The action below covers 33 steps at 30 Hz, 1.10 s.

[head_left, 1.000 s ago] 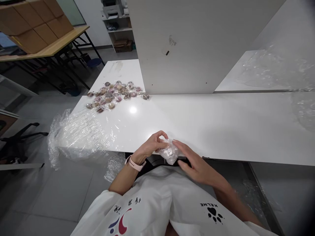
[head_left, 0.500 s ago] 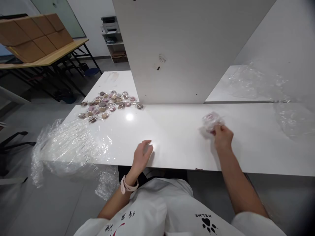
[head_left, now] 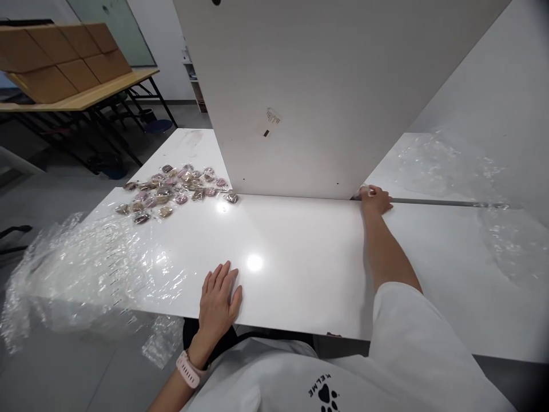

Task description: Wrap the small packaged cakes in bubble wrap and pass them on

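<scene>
White laminate forms the table [head_left: 309, 269] that fills the centre of the frame, with an upright white panel [head_left: 326, 91] standing on its far edge. The right hand [head_left: 375, 199] is stretched out to the centre right of the frame, at the foot of the panel's right corner, where a grey metal rail [head_left: 446, 202] begins. Its fingers are curled down over a small clear-wrapped bundle [head_left: 363, 190], of which only a sliver shows at the fingertips; the hand covers the rest, so whether the grip is closed on it cannot be told. The left hand [head_left: 219, 297] lies flat on the near table edge, lower centre of the frame, fingers extended and close together, holding nothing; a pink wristwatch [head_left: 189, 369] sits on that wrist. A sheet of clear plastic film [head_left: 86, 269] drapes over the table's left end. A pile of small wrapped items [head_left: 171, 186] lies at the upper left of the tabletop, just left of the panel. More clear film [head_left: 506, 229] lies at the right.
</scene>
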Available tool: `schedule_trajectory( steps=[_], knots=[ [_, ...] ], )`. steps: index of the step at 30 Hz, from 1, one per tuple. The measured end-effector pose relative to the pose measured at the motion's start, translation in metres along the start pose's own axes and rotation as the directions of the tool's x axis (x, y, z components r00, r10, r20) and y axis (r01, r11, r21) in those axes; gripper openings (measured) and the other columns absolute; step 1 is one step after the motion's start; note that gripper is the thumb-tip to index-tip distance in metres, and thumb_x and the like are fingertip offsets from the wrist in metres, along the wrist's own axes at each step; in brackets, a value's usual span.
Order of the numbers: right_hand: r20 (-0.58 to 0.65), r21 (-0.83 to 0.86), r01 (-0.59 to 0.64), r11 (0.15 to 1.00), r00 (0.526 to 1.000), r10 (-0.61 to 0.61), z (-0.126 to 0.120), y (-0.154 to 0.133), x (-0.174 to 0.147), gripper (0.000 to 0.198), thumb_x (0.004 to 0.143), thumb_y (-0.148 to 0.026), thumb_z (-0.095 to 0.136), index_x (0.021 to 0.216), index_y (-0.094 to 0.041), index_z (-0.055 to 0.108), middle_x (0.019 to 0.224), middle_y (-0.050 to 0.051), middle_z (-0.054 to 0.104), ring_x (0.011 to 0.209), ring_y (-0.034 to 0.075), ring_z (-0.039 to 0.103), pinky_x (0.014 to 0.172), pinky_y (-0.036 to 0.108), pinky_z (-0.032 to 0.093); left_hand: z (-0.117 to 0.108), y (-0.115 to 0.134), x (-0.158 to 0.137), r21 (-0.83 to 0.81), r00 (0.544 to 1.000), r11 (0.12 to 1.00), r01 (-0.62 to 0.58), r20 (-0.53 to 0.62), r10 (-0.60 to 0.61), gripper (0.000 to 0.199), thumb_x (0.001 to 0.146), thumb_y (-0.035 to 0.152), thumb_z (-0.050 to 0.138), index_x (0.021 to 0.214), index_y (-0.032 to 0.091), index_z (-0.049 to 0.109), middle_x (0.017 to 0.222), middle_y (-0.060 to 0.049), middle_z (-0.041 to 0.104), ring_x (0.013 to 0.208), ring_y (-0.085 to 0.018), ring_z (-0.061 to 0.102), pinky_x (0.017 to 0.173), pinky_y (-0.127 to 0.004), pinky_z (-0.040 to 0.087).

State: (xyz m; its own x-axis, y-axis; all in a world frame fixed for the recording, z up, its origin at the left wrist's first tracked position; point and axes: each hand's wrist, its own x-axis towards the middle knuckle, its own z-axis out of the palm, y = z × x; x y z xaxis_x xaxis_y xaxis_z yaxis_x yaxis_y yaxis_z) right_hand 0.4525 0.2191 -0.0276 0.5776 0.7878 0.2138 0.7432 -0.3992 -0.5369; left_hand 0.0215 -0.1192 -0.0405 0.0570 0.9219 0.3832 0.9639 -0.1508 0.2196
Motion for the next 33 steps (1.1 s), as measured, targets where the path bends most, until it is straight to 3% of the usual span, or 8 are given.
schedule_trajectory(
  steps=[8,14,19,22,24,27,28,33],
  knots=[
    [-0.434,-0.026,-0.224,0.974,0.88,0.191,-0.073,0.145,0.032,0.073,0.086,-0.036,0.058,0.151,-0.01,0.038,0.159,0.033,0.013,0.15,0.038,0.008,0.106,0.071,0.005,0.0,0.001,0.0,0.026,1.0,1.0,-0.001,0.017,0.001,0.041,0.094,0.025,0.054,0.135,0.021,0.054,0.149,-0.009,0.051,0.14,-0.03,0.044,0.117,-0.05,0.032],
    [-0.125,-0.246,-0.343,0.907,0.939,0.321,-0.11,0.223,0.017,0.059,0.089,-0.027,0.041,0.14,0.0,0.054,0.134,0.041,0.049,0.136,0.043,0.041,0.101,0.066,0.026,0.003,0.002,0.001,-0.013,1.0,0.999,0.03,0.002,-0.03,0.043,0.092,0.026,0.056,0.135,0.022,0.055,0.149,-0.009,0.051,0.14,-0.031,0.044,0.117,-0.051,0.031],
    [0.107,-0.31,0.062,0.949,0.994,-0.03,-0.112,0.16,-0.126,0.062,0.095,-0.039,0.032,0.138,-0.001,0.055,0.129,0.035,0.057,0.125,0.044,0.052,0.094,0.059,0.04,0.005,0.002,0.0,-0.087,0.999,0.995,0.043,-0.018,-0.045,0.044,0.091,0.026,0.057,0.134,0.022,0.056,0.148,-0.011,0.053,0.14,-0.032,0.044,0.118,-0.054,0.029],
    [0.198,-0.186,0.36,0.914,0.925,-0.324,-0.108,0.098,-0.253,0.059,0.099,-0.042,0.031,0.146,-0.009,0.046,0.147,0.026,0.047,0.138,0.041,0.041,0.105,0.063,0.035,0.004,0.003,0.0,-0.171,0.996,0.982,0.077,-0.019,-0.082,0.04,0.091,0.029,0.059,0.13,0.023,0.06,0.145,-0.011,0.055,0.14,-0.034,0.044,0.118,-0.056,0.027],
    [0.292,0.01,0.546,0.838,0.799,-0.525,-0.113,0.056,-0.327,0.055,0.1,-0.041,0.038,0.149,-0.017,0.044,0.15,0.018,0.047,0.142,0.037,0.039,0.107,0.06,0.037,-0.001,0.006,0.003,-0.263,0.989,0.954,0.146,0.005,-0.15,0.038,0.092,0.033,0.057,0.129,0.023,0.06,0.143,-0.012,0.057,0.139,-0.033,0.045,0.118,-0.058,0.027],
    [0.356,0.417,0.676,0.607,0.494,-0.794,-0.135,0.007,-0.391,0.052,0.099,-0.035,0.048,0.15,-0.028,0.041,0.146,0.008,0.054,0.134,0.025,0.05,0.104,0.044,0.047,-0.018,0.013,0.011,-0.476,0.95,0.828,0.296,0.059,-0.306,0.04,0.097,0.037,0.052,0.135,0.024,0.053,0.144,-0.013,0.054,0.137,-0.029,0.047,0.114,-0.054,0.036],
    [0.312,0.508,0.657,0.557,0.462,-0.83,-0.142,-0.004,-0.397,0.049,0.099,-0.032,0.049,0.147,-0.03,0.044,0.142,0.006,0.058,0.129,0.022,0.055,0.102,0.039,0.049,-0.024,0.015,0.015,-0.54,0.938,0.779,0.32,0.063,-0.342,0.041,0.098,0.038,0.05,0.136,0.025,0.051,0.145,-0.012,0.053,0.137,-0.028,0.047,0.112,-0.052,0.039],
    [0.202,0.544,0.518,0.66,0.683,-0.702,-0.13,-0.032,-0.356,0.033,0.098,-0.036,0.049,0.126,-0.027,0.063,0.127,0.008,0.066,0.119,0.025,0.06,0.1,0.043,0.049,-0.039,0.008,0.039,-0.667,0.886,0.655,0.356,0.017,-0.464,0.05,0.092,0.039,0.061,0.138,0.029,0.047,0.157,-0.011,0.035,0.145,-0.03,0.033,0.115,-0.052,0.035]
  ],
)
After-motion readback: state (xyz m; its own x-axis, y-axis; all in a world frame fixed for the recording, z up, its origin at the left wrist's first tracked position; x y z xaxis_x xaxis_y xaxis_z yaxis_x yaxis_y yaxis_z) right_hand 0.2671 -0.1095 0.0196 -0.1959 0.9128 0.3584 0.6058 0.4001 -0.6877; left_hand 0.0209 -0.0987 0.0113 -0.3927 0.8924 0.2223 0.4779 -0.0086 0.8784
